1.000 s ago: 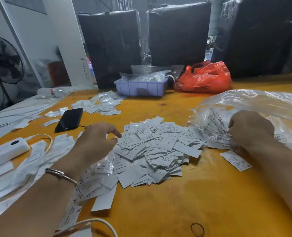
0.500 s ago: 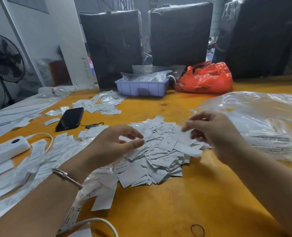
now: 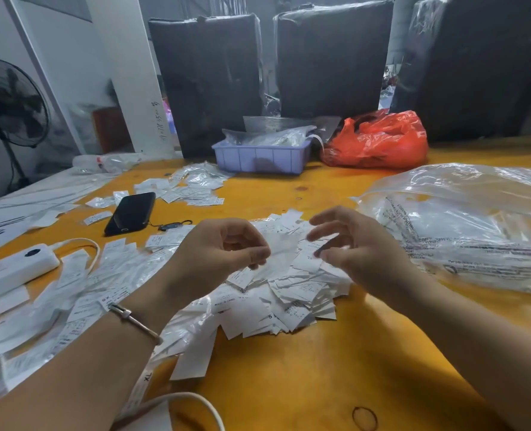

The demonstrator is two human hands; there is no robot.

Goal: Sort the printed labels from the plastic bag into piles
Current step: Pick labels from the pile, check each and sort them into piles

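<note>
A heap of small white printed labels (image 3: 289,300) lies on the yellow table (image 3: 304,374) in front of me. Just above the heap, my left hand (image 3: 214,253) pinches a white label (image 3: 281,253) between thumb and fingertips. My right hand (image 3: 360,253) hovers close beside it with loosely spread, slightly curled fingers and holds nothing that I can make out; it is blurred. The clear plastic bag (image 3: 475,228) with labels inside lies to the right, apart from both hands. More labels are spread at the left (image 3: 71,290) and farther back (image 3: 195,185).
A black phone (image 3: 132,213) and a white power bank (image 3: 12,269) with its cable lie at the left. A purple tray (image 3: 261,157) and a red bag (image 3: 379,141) stand at the back edge. A rubber band (image 3: 364,418) lies near me.
My right hand left the plastic bag and came over the heap toward my left hand. My left hand rose from the left labels and now pinches a label.
</note>
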